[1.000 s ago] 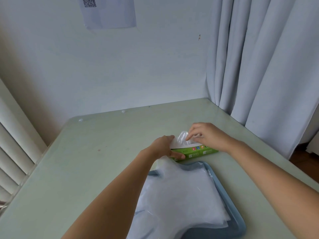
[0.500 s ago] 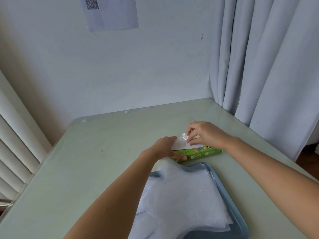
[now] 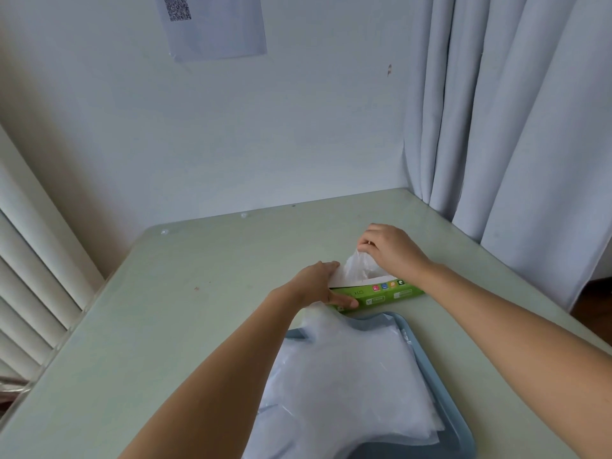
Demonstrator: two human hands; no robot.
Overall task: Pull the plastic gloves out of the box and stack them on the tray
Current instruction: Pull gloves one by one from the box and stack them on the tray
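While a glove [image 3: 359, 269] is pinched by the curled fingers of the right hand [image 3: 392, 250] and held partway out of the green box [image 3: 384, 294], the box's left end is gripped by the left hand [image 3: 316, 284], thumb laid along its front. Just beside it, a stack [image 3: 347, 376] of gloves is spread over the blue tray [image 3: 430, 450] on the table [image 3: 165, 309].

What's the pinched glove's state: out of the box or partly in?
Partly in. The right hand pinches the glove at its top, above the green box; the lower part runs into the opening.
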